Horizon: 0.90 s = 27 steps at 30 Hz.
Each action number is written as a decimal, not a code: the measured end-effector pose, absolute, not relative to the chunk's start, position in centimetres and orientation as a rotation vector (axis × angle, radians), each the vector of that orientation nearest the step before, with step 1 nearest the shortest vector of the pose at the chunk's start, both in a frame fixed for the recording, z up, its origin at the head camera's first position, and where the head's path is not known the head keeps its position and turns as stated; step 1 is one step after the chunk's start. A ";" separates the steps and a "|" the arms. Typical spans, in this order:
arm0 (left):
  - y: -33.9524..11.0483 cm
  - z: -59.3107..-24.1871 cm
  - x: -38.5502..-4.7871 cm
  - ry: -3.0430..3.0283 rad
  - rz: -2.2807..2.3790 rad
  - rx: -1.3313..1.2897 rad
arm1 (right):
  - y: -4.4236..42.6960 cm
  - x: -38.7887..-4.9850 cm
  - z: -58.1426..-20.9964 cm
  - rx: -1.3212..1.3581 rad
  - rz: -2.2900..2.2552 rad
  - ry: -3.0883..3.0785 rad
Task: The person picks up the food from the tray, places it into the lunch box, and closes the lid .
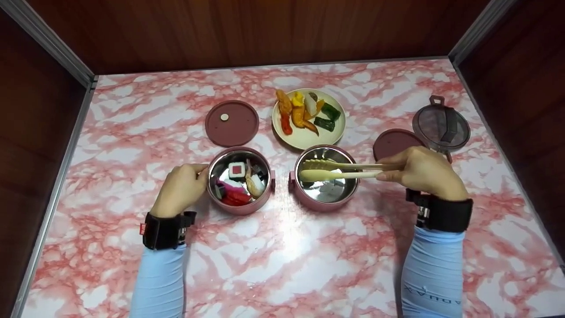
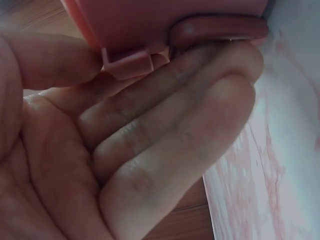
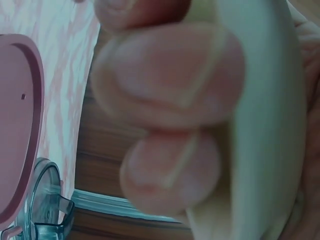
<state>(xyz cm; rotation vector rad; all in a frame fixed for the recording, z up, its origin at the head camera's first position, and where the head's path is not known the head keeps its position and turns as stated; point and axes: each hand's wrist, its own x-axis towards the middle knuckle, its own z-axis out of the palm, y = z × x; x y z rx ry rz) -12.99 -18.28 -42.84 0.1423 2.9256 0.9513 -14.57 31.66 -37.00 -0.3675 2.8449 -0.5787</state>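
My left hand [image 1: 176, 190] holds the left pink pot [image 1: 238, 211] by the tab on its left side, thumb and fingers meeting at that tab [image 2: 131, 66] in the left wrist view. Inside lie a sushi roll [image 1: 237, 170], red pieces [image 1: 236, 197] and other food pieces. Pale serving tongs [image 1: 337, 175] are gripped in my right hand [image 1: 430, 172]. Their tips reach into the right pink pot [image 1: 326, 205], where shiny metal shows and I see no food. In the right wrist view the fingers curl round a tong arm [image 3: 267, 120].
Behind the pots, a cream plate [image 1: 298, 140] carries chicken-like pieces, yellow strips and green pieces. One dark pink lid [image 1: 238, 132] lies left of it. Another pink lid [image 1: 395, 143] and a clear lid [image 1: 426, 126] lie at the right. Wooden walls [image 1: 265, 35] border the marbled table [image 1: 273, 265].
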 end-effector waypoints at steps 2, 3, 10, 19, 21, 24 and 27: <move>-18.0 -42.3 -12.7 2.971 0.943 0.137 | 31.7 -14.5 -36.8 -0.355 -0.584 2.841; -17.7 -41.9 -12.4 3.007 0.945 0.136 | 31.7 -14.4 -36.7 -0.361 -0.594 2.842; -11.7 -39.0 -9.3 3.080 1.374 0.318 | 32.9 -13.3 -35.9 -0.218 -0.738 2.919; -0.9 -42.1 -9.3 2.509 1.646 0.361 | 33.1 -13.8 -36.4 -0.316 -0.851 3.189; 0.5 -43.2 -9.6 2.518 1.653 0.333 | 33.0 -14.1 -36.6 -0.349 -0.874 3.218; 1.8 -44.4 -10.1 2.543 1.692 0.293 | 33.0 -14.4 -37.0 -0.371 -0.885 3.240; 2.2 -45.3 -10.4 2.525 1.756 0.249 | 32.9 -14.6 -37.5 -0.337 -0.858 3.265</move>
